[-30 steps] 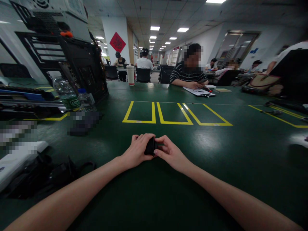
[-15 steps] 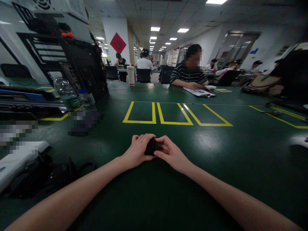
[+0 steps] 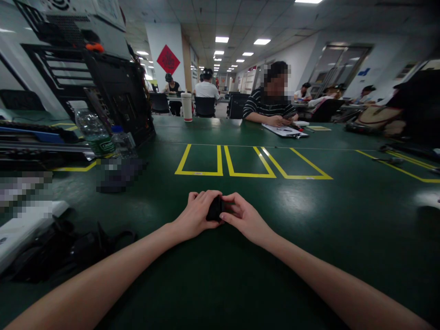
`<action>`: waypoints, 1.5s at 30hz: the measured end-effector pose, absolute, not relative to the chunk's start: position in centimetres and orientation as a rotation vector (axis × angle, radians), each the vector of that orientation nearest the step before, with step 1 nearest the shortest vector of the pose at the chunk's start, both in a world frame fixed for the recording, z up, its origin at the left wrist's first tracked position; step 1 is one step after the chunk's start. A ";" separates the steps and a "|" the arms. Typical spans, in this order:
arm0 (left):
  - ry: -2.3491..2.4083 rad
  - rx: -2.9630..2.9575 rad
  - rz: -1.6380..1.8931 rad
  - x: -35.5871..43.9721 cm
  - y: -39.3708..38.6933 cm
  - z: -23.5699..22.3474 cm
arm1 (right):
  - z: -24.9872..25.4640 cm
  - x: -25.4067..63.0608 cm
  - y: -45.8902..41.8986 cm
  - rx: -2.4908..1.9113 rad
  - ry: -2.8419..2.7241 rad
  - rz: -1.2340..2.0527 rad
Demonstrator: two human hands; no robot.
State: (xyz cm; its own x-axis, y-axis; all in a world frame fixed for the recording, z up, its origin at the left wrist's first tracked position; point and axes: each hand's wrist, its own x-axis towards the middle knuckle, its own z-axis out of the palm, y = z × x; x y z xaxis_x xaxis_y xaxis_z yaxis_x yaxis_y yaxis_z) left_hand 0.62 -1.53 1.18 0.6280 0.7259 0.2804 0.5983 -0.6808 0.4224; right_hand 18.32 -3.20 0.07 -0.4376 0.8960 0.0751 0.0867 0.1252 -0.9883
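Observation:
A small dark block-like object (image 3: pixel 215 209) is between my hands, low over the green tabletop (image 3: pixel 220 279); its exact kind does not show. My left hand (image 3: pixel 199 211) wraps round its left side, thumb below and fingers over the top. From the right, my right hand (image 3: pixel 242 215) pinches the object's right edge between thumb and fingertips. Much of the object is hidden by the fingers. Beyond the hands, yellow tape outlines (image 3: pixel 249 175) mark the table.
Black straps or cables (image 3: pixel 85 245) and a white box (image 3: pixel 34 224) lie at left, near plastic bottles (image 3: pixel 94 133) and an open computer case (image 3: pixel 120 96). A white cup (image 3: pixel 186 107) stands at the back. Across the table sits a person (image 3: pixel 268 103) by a clipboard (image 3: pixel 285 131).

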 end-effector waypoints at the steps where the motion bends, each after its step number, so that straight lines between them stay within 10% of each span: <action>1: 1.071 2.564 0.626 0.6 -1.5 1.2 | 0.1 18.3 -3.3 -0.956 -1.658 1.397; 45: 1.073 2.572 0.663 0.7 -1.4 0.9 | -0.2 18.0 -3.5 -0.953 -1.636 1.357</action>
State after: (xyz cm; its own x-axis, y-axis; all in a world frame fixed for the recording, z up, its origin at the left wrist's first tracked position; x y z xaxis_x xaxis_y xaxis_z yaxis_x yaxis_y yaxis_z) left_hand 0.74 -1.39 0.86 0.6196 0.7231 0.3053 0.5964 -0.6866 0.4158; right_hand 17.97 -3.49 -0.17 -0.4052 0.9078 0.1076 0.0623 0.1449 -0.9875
